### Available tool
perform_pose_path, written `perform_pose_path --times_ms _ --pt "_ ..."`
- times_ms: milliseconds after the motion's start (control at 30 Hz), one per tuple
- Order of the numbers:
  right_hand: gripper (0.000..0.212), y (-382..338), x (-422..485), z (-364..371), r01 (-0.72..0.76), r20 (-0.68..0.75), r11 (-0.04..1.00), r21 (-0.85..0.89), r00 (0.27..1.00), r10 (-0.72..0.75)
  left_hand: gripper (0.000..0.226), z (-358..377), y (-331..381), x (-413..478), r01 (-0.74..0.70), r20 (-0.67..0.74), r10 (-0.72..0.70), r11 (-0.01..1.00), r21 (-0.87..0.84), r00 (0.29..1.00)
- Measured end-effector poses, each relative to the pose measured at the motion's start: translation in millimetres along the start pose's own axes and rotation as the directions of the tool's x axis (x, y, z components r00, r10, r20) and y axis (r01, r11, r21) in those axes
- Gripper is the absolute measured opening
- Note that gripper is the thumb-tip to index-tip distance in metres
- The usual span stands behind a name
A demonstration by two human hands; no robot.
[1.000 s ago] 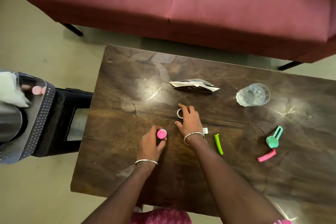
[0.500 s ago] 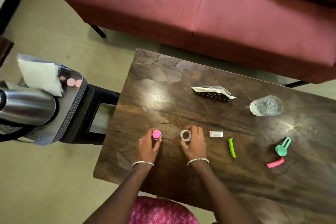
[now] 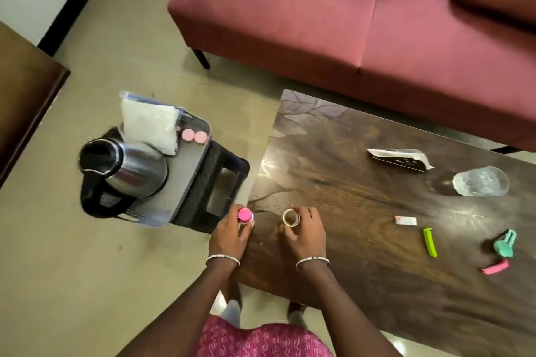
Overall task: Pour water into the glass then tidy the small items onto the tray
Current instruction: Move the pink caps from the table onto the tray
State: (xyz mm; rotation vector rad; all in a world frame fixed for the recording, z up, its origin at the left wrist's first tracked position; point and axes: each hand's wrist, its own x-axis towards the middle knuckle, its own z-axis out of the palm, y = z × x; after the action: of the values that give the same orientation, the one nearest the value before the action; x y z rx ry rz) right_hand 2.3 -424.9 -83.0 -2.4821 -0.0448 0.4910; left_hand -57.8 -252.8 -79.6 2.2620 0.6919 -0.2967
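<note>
1. My left hand [image 3: 229,233] is clamped round a small pink-capped bottle [image 3: 245,215], with the fingers curled about its body. It is right at the left edge of the counter [image 3: 348,200].
2. My right hand [image 3: 304,233] grips a small ring of tape [image 3: 291,217], open centre facing up, with thumb and fingers wrapped round the outside. I cannot tell whether the ring rests on the wood or is lifted off it.
3. The two hands sit near each other but apart, over the counter's near left corner.
4. The tray [image 3: 188,177] is grey with a dotted rim and sits on a black stool [image 3: 229,174] just left of the counter.
5. On the tray I see a steel kettle [image 3: 130,171] with a dark mouth, a white pouch [image 3: 150,127] behind it, and two pink discs [image 3: 194,135] side by side next to the pouch.
6. The glass [image 3: 481,181] stands towards the far right of the counter. I cannot tell how full it is.
7. A folded wrapper [image 3: 400,158] lies just left of the glass.
8. Four things lie loose on the counter to the right of my right hand: a white sachet [image 3: 405,220], a green clip [image 3: 429,242], a teal clip [image 3: 505,246] and a pink clip [image 3: 496,266].
9. A maroon sofa [image 3: 348,23] stands beyond the counter.
</note>
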Motion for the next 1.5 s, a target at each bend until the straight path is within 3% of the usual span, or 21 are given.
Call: perform_pose_path --times_ms 100,300,567,800,900,1067,1500 --pt "0.042 -44 2 30 -0.005 0.0 1.0 0.001 1.0 0.005 0.038 -38 -33 8 0.002 0.0 -0.002 1.0 0.011 1.0" --pt "0.039 -131 20 82 0.095 -0.009 0.995 0.0 0.995 -0.095 0.029 -108 -83 49 0.004 -0.151 0.003 0.999 0.042 0.989" --pt "0.036 -213 60 133 0.157 -0.043 0.984 -0.083 0.986 -0.161 0.025 -153 -102 117 0.035 -0.218 -0.019 0.997 0.069 0.976" --pt "0.034 -241 105 156 0.202 -0.033 0.949 -0.242 0.976 -0.216 0.025 -153 -107 166 0.109 -0.145 -0.077 0.967 0.229 0.986" --pt "0.038 -248 125 175 0.221 -0.038 0.917 -0.333 0.968 -0.247 0.022 -143 -114 188 0.18 -0.168 -0.152 0.97 0.167 0.974" --pt "0.037 -246 152 198 0.191 -0.02 0.873 -0.45 0.975 -0.223 0.024 -128 -121 216 0.184 -0.17 -0.162 0.975 0.124 0.972" --pt "0.027 -239 179 228 0.149 -0.024 0.833 -0.533 0.981 -0.191 0.033 -116 -131 241 0.22 -0.179 -0.197 0.969 0.116 0.964"
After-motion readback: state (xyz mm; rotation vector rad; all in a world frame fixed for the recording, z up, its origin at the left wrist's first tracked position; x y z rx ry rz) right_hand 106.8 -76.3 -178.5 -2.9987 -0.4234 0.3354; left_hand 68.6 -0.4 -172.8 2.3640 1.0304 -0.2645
